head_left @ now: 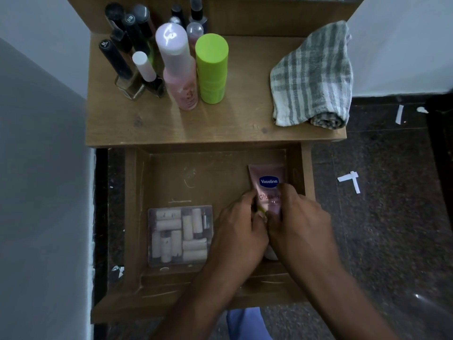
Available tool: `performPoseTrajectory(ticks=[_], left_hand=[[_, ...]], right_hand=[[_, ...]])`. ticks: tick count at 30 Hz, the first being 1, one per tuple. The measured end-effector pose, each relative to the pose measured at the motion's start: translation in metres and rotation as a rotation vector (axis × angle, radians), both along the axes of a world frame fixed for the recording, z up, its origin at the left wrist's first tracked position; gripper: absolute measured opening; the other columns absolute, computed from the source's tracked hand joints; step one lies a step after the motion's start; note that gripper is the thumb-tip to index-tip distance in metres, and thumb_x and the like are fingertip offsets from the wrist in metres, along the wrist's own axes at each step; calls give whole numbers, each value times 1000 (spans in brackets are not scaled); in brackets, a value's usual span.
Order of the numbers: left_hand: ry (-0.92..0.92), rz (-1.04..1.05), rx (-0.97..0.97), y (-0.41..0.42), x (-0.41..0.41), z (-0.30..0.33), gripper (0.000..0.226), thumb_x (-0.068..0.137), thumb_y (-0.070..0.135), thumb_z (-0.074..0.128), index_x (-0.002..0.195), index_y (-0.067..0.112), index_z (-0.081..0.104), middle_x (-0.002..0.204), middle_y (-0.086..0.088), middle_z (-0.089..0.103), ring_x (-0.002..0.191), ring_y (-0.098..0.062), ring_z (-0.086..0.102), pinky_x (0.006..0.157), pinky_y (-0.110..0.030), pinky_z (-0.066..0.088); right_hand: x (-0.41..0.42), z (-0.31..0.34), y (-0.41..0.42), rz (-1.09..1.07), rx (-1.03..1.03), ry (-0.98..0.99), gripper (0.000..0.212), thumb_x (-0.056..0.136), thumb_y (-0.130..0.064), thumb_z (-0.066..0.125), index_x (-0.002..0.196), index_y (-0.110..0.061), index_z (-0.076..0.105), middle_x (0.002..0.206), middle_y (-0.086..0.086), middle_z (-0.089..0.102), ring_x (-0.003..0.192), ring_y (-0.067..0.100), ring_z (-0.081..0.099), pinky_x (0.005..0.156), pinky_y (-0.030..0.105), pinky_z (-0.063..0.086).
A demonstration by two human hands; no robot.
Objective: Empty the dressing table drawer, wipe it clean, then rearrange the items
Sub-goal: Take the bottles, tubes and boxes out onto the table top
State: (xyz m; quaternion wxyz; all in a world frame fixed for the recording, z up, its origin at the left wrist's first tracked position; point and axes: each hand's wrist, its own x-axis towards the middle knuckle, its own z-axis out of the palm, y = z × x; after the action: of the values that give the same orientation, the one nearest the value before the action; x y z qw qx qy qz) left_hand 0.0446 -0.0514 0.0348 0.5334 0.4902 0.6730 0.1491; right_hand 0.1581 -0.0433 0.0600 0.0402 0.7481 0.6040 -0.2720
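An open wooden drawer [137, 217] is seen pulled out below the tabletop [245, 94]. A pink Vaseline tube [268, 182] is held in the right part of the drawer, near the right wall, its crimped end pointing toward the back. The tube is gripped by both hands: the left hand [239, 231] is curled on its left edge, the right hand [299, 222] is wrapped over its lower right side. The cap end is mostly hidden under the hands; a pale bit below them may be the cap, but this cannot be told for sure. Whether the tube is resting on the drawer floor or is lifted cannot be told.

A clear flat box [180, 235] of pale small cylinders is lying in the front-left part of the drawer, just beside the left hand. Scuff marks are visible on the bare drawer floor.

On the tabletop, a lime-green cylinder [212, 69] and a pink bottle [177, 67] with a pale cap are standing side by side at the left. Behind and left of them a cluster of nail-polish bottles [127, 45] is grouped. A grey-and-white striped cloth [313, 77] is folded at the right edge of the tabletop. White paper scraps [350, 180] are scattered on the dark floor to the right.
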Motion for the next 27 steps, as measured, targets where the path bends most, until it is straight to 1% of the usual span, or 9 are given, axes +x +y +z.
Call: performPoseTrajectory(ticks=[4,9,14,16,18,19,21,24,27], left_hand=[[19,38,-5,0,-3,0,45,104,19,51,145,35,53,134,15,67,121,-5,61,104,-32,52],[-13,89,-49,0,-5,-2,46,104,16,51,146,36,53,135,16,66,121,-1,60,102,-26,51],[-27,131,-76,-1,-9,5,46,105,19,51,148,37,50,132,20,64,113,4,58,85,-9,44],[5,142,-31,-5,-13,14,49,105,20,52,150,39,46,133,20,62,114,3,59,84,-8,47],[10,171,8,-10,-18,25,50,105,19,53,150,40,46,132,21,63,111,5,62,77,-4,51],[2,195,40,-13,-21,31,50,104,18,54,149,39,48,131,21,64,110,7,63,79,-5,52],[-19,252,109,-16,-27,41,50,103,17,54,148,39,51,132,20,65,114,7,63,91,-18,58],[-57,315,168,-15,-31,60,51,97,29,52,146,44,52,135,20,65,118,8,62,97,-31,59],[-120,358,255,-7,-29,81,57,90,31,51,146,44,53,139,16,64,125,-2,63,101,-38,57]], right_hand=[[-5,-4,1,-11,-14,5,36,96,-30,65,129,-18,55,111,4,61,80,13,44,65,20,29],[-9,-15,-5,27,-54,38,53,96,-29,67,141,-23,41,114,7,62,88,18,57,68,22,36],[-7,-13,-8,-3,1,132,67,92,-35,70,147,-26,33,110,5,60,86,17,56,58,14,30],[-9,-5,-11,-13,54,167,72,90,-41,72,148,-29,32,114,0,56,87,13,53,64,17,35],[-11,7,-15,-49,92,216,80,86,-35,78,150,-34,31,120,-7,56,94,9,57,74,21,48],[-11,14,-18,-84,112,258,85,82,-29,83,150,-37,30,122,-10,58,97,7,61,78,25,54],[-9,24,-21,-148,166,352,87,76,-18,87,143,-43,37,117,-15,62,97,6,66,81,33,60],[-6,36,-18,-181,247,435,66,72,-17,89,122,-45,57,105,-17,65,86,3,69,74,34,63],[-5,53,-7,-195,310,532,51,73,-16,88,115,-36,68,99,-16,72,85,3,72,74,32,63]])
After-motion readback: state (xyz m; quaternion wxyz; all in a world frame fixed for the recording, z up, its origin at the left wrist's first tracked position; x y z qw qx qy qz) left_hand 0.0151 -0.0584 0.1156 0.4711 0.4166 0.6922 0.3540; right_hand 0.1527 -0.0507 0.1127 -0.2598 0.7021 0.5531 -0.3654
